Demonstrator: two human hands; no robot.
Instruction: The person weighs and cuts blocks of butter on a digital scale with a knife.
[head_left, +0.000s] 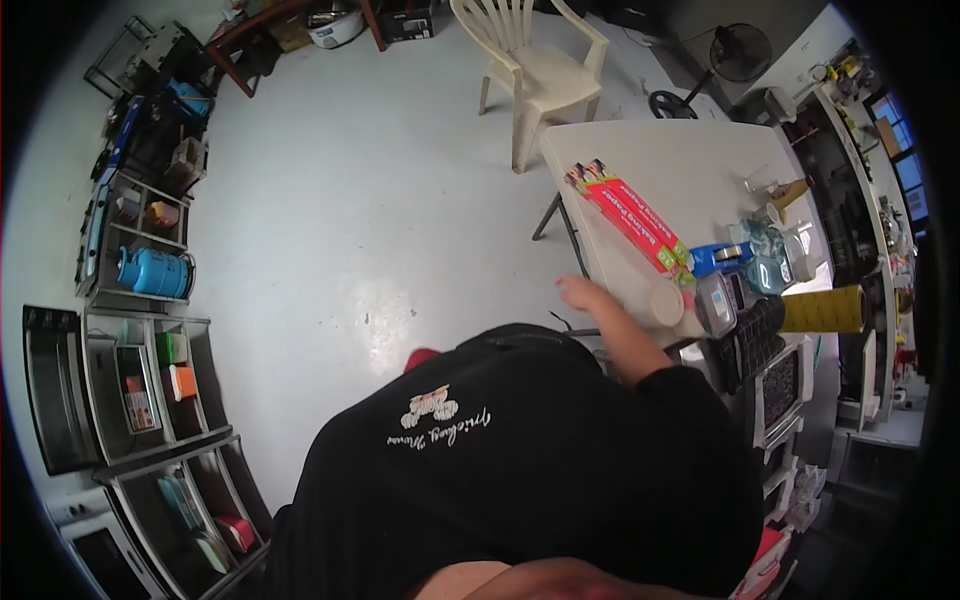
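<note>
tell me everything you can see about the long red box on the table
The long red cardboard box is a slim carton with white lettering down its length, pictures at its far end and a green patch at its near end. It looks closed and lies flat, slanted across the white table, its near end close to a blue object. The person's hand is near the table edge, not touching it.
</note>
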